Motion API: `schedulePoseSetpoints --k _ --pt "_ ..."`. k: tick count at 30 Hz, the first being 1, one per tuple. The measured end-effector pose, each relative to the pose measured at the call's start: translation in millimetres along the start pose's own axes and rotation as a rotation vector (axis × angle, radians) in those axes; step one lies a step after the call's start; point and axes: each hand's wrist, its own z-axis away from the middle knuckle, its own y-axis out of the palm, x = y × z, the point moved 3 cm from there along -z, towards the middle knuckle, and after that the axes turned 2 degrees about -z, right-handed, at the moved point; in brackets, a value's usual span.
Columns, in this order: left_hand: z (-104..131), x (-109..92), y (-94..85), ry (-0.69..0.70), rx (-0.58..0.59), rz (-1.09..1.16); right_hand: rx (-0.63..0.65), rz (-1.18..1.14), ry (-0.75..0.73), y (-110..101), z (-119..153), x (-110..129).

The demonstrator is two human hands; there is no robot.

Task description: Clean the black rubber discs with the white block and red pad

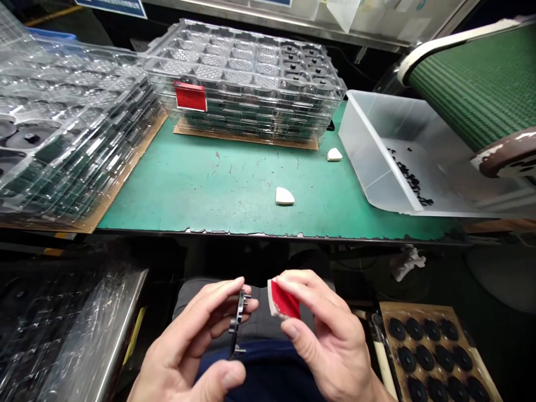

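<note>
Low in the view, over my lap, my left hand (pixel 196 340) grips a thin black plastic part (pixel 237 324) edge-on, between its fingers and thumb. Small pegs stick out from the part's right side. Across a short gap, my right hand (pixel 326 329) pinches a red pad with a whitish edge (pixel 285 300) between thumb and fingers. The pad and the black part are apart. On the green table lie two small white wedge-shaped pieces, one nearer the front (pixel 285 196) and one farther back (pixel 334 154).
Stacked clear trays (pixel 251 84) stand at the back, a red label on their front. Another tray stack (pixel 75 128) fills the left. At right, a translucent bin (pixel 377 151) holds small black pieces beneath a green conveyor belt (pixel 481 84). Black discs sit in a tray (pixel 419 310) lower right.
</note>
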Motion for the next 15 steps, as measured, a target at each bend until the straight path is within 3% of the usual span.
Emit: schedulePoseSetpoints --k 7,15 --pt "-3.2 2.4 -4.6 0.335 0.012 -0.366 0.023 -0.003 -0.048 2.1 -3.2 9.9" --pt "-4.6 -0.8 -5.0 0.459 0.045 -0.533 0.069 0.047 -0.172 5.6 -1.8 11.8"
